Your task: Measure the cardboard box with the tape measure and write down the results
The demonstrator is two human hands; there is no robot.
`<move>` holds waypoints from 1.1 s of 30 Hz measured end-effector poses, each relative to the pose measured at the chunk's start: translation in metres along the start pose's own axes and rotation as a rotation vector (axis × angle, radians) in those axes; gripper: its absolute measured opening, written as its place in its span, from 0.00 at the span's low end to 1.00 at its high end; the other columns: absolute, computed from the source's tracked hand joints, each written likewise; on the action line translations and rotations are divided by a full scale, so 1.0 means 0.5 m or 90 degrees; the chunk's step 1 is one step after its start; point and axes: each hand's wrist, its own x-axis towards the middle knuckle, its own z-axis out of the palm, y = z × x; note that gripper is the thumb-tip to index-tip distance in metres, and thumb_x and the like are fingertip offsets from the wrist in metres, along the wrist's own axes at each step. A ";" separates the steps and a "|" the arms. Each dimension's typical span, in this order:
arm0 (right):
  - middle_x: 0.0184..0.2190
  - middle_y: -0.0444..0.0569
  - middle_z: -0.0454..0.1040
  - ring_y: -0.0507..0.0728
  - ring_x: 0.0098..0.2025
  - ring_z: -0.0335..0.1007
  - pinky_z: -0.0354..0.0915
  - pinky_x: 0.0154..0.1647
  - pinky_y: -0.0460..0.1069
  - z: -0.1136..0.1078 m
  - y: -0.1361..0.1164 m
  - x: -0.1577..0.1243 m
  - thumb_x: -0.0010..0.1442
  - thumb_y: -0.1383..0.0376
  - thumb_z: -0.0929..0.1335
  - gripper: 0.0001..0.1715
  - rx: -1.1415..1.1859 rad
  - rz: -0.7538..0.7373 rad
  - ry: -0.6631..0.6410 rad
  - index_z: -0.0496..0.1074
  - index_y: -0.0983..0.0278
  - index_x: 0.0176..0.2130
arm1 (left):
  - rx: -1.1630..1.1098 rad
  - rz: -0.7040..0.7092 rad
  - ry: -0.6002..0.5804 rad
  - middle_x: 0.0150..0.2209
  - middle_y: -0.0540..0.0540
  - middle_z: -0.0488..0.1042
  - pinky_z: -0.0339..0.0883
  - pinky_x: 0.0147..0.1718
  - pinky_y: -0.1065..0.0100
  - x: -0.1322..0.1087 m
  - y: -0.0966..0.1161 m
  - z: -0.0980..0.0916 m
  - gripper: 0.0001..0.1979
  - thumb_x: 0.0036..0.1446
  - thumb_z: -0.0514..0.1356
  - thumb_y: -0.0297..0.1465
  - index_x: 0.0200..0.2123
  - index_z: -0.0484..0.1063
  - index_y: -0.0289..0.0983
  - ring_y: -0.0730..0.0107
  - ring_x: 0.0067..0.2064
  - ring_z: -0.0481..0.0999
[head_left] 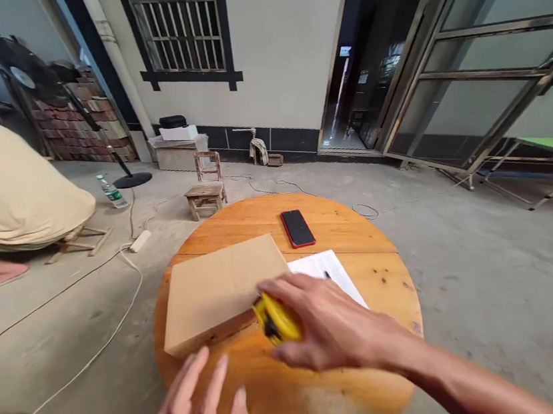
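Note:
My right hand (321,322) is closed round a yellow and black tape measure (275,321), which rests on the round wooden table (367,290) at the near right corner of a flat brown board (218,288). My left hand (201,411) hovers over the table's near edge with fingers stretched out and apart, holding nothing, just short of the board. A white sheet of paper (332,270) with a pen on it lies behind my right hand. A phone with a red case (298,228) lies farther back on the table.
A person in a beige shirt (6,180) bends over at the far left. On the concrete floor are a small wooden chair (206,189), a water bottle (112,191), a standing fan (38,75), a power strip (140,240) and trailing cables. An open metal-framed door (467,76) stands right.

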 end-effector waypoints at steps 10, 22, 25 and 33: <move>0.57 0.56 0.72 0.61 0.58 0.68 0.63 0.55 0.53 0.005 0.074 0.180 0.68 0.58 0.66 0.22 -0.098 -0.171 0.112 0.68 0.68 0.57 | 0.151 0.030 0.020 0.63 0.27 0.64 0.47 0.62 0.35 0.087 -0.031 0.081 0.42 0.59 0.63 0.38 0.70 0.49 0.32 0.36 0.66 0.59; 0.37 0.51 0.75 0.54 0.29 0.67 0.56 0.28 0.48 0.080 0.350 -0.154 0.58 0.80 0.63 0.15 -0.327 -0.061 -0.025 0.74 0.64 0.33 | 0.132 0.078 0.067 0.63 0.29 0.64 0.53 0.62 0.38 0.113 -0.039 0.052 0.38 0.55 0.66 0.34 0.67 0.59 0.33 0.35 0.65 0.61; 0.40 0.51 0.74 0.54 0.31 0.68 0.60 0.32 0.48 0.081 0.375 -0.177 0.62 0.78 0.61 0.14 -0.317 -0.072 0.000 0.72 0.64 0.35 | 0.038 0.102 0.023 0.56 0.35 0.72 0.59 0.59 0.44 0.063 0.054 0.072 0.29 0.56 0.65 0.27 0.61 0.67 0.37 0.44 0.59 0.70; 0.54 0.56 0.71 0.55 0.34 0.72 0.68 0.33 0.50 0.080 0.383 -0.211 0.67 0.74 0.60 0.16 -0.318 -0.122 -0.020 0.69 0.62 0.51 | -0.143 0.181 -0.213 0.55 0.38 0.71 0.69 0.53 0.56 -0.010 0.217 0.187 0.19 0.60 0.54 0.20 0.54 0.70 0.36 0.55 0.58 0.68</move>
